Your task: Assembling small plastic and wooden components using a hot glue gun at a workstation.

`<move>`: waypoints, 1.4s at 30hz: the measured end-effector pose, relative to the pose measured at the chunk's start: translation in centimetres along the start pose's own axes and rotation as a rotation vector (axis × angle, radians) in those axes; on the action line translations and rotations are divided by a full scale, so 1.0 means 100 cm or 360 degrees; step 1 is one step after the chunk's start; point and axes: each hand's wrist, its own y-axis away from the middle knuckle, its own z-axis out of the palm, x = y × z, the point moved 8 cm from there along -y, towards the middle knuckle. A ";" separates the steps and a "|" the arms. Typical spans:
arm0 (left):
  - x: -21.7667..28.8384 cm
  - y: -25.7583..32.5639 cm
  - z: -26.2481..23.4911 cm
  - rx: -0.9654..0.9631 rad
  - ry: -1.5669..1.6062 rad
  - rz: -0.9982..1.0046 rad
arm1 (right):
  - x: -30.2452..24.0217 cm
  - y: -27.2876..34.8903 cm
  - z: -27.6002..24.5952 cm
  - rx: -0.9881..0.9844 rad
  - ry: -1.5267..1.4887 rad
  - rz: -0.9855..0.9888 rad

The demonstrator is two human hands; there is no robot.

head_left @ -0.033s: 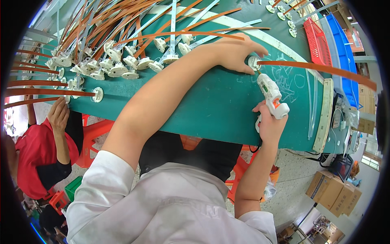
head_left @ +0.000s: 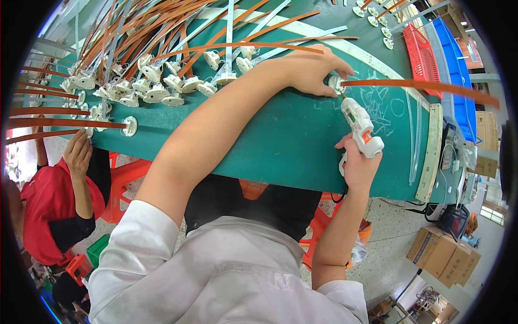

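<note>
My left hand (head_left: pixel 312 74) reaches across the green table, closed round a small white round base (head_left: pixel 335 84), with thumb and fingers on either side of it. From that base an orange-brown strip (head_left: pixel 415 85) stretches to the right, its far end blurred. My right hand (head_left: pixel 360 166) grips a white glue gun (head_left: pixel 356 119) by its handle. The gun's nozzle points up at the near edge of the base and appears to touch or nearly touch it. Part of the base is hidden by my left thumb and fingers.
Many white bases (head_left: pixel 156 93) with orange and pale strips crowd the table's left and back. A red basket (head_left: pixel 422 59) and a blue tray (head_left: pixel 458 92) stand at right. A co-worker's hand (head_left: pixel 77 154) holds a base at far left. Cardboard boxes (head_left: pixel 442 254) lie below right.
</note>
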 end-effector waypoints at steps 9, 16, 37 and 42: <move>0.005 0.008 -0.003 -0.0002 -0.0127 -0.0151 | 0.003 -0.002 -0.001 -0.0017 0.0046 -0.0043; 0.000 0.006 -0.001 0.0015 -0.0120 -0.0401 | 0.008 0.002 -0.006 0.0038 -0.0075 -0.0061; 0.013 0.005 0.009 0.0294 -0.0341 -0.0314 | 0.006 0.002 -0.002 0.0053 -0.0151 -0.0071; 0.012 0.006 0.007 0.0154 -0.0229 -0.0265 | 0.008 0.001 -0.002 0.0034 -0.0142 0.0009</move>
